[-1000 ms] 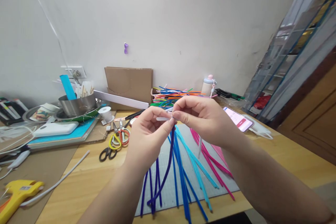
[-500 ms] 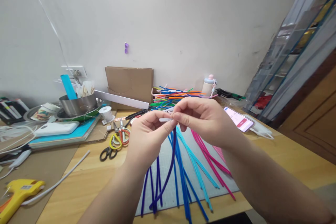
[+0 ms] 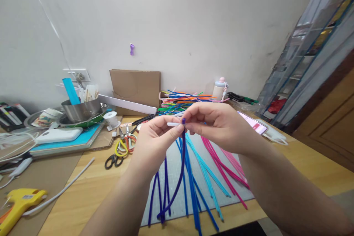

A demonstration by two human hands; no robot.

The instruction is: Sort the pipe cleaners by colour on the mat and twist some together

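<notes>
My left hand [image 3: 156,136] is closed in a pinch on a white pipe cleaner [image 3: 173,124], whose short end lies across the thumb and forefinger. A dark purple pipe cleaner [image 3: 181,166] crosses it at the fingertips, its tip poking up and its long part curving down. Also closed, my right hand [image 3: 212,123] pinches at the same crossing from the other side; its fingers hide part of the white piece. Below the hands, purple, blue [image 3: 190,177], light blue [image 3: 206,166] and pink [image 3: 221,164] pipe cleaners lie fanned on a grey cutting mat [image 3: 177,191].
Scissors [image 3: 121,147] and a white spool [image 3: 111,118] lie left of my hands. A yellow glue gun [image 3: 22,202] is at the near left. Behind are a cardboard piece [image 3: 135,88], a pile of pipe cleaners [image 3: 188,97] and a bottle [image 3: 219,90]. A phone [image 3: 253,123] lies right.
The purple tip now shows upright above the crossing, where my fingers covered it before. My right fingers have shifted slightly to the right; the left hand is nearly still.
</notes>
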